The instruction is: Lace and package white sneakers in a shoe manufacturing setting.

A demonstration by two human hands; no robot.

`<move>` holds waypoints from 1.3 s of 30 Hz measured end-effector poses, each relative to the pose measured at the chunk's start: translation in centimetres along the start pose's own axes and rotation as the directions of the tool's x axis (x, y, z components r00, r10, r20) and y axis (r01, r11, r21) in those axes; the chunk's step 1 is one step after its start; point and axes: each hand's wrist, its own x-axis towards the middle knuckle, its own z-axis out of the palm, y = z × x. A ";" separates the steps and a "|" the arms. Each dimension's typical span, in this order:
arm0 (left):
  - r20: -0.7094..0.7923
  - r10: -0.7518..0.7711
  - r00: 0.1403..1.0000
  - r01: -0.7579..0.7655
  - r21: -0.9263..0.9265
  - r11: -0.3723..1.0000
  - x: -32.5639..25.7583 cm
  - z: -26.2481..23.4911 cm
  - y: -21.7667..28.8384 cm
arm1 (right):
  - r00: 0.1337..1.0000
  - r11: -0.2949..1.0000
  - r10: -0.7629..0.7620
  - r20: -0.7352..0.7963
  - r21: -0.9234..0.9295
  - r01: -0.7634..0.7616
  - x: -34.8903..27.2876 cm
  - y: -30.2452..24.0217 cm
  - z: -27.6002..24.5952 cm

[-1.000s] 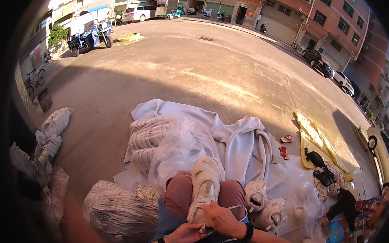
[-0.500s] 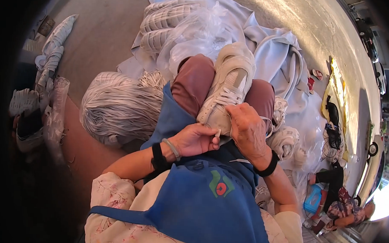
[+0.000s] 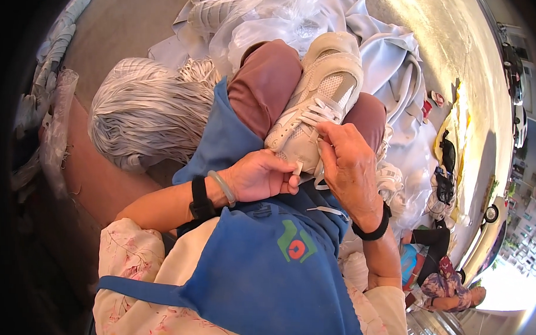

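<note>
A beige and white sneaker [image 3: 327, 81] with mesh panels is wedged between my knees, sole hidden. White shoelace [image 3: 318, 112] crosses its middle, while a row of eyelets nearer me shows no lace. My right hand [image 3: 352, 170] is closed in a pinch over the shoe's right side, with lace at its fingertips and a strand curving below them. Beside the shoe's near end, my left hand [image 3: 259, 176] pinches a small white piece between thumb and fingers; its kind is unclear. A loose lace end [image 3: 328, 211] lies over my blue apron [image 3: 270, 268].
A big bundle of grey-white laces [image 3: 146, 113] lies to the left. Clear plastic bags [image 3: 273, 29] and pale cloth [image 3: 384, 59] spread beyond my knees. More shoes [image 3: 389, 180] sit at right. Farther right, another person [image 3: 447, 286] sits near parked vehicles [image 3: 487, 234].
The whole view has shifted and tilted slightly. My right hand's fingers have risen a little along the shoe, and a lace strand now shows below them. My left hand keeps its pinch.
</note>
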 end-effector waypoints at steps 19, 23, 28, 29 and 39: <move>-0.027 -0.041 0.999 0.040 -0.020 0.999 0.2 0.0 0.5 | 0.994 0.963 0.099 0.041 0.247 -0.106 1.3 0.4 0.7; -0.043 -0.033 0.998 0.033 -0.022 0.999 0.2 0.2 0.5 | 0.998 1.000 -0.009 -0.062 -0.029 0.007 1.1 0.2 1.0; -0.026 -0.035 0.999 0.034 -0.018 0.999 0.1 0.2 0.5 | 0.995 0.983 -0.088 -0.047 -0.164 0.079 0.7 -0.1 0.9; -0.032 -0.035 0.999 0.034 -0.025 0.999 0.1 0.2 0.5 | 0.995 0.983 -0.088 -0.046 -0.164 0.079 0.8 -0.2 0.9; -0.018 -0.046 0.999 0.046 -0.009 0.999 0.2 0.2 0.6 | 0.999 0.998 -0.021 0.045 -0.050 0.024 2.1 -0.1 0.6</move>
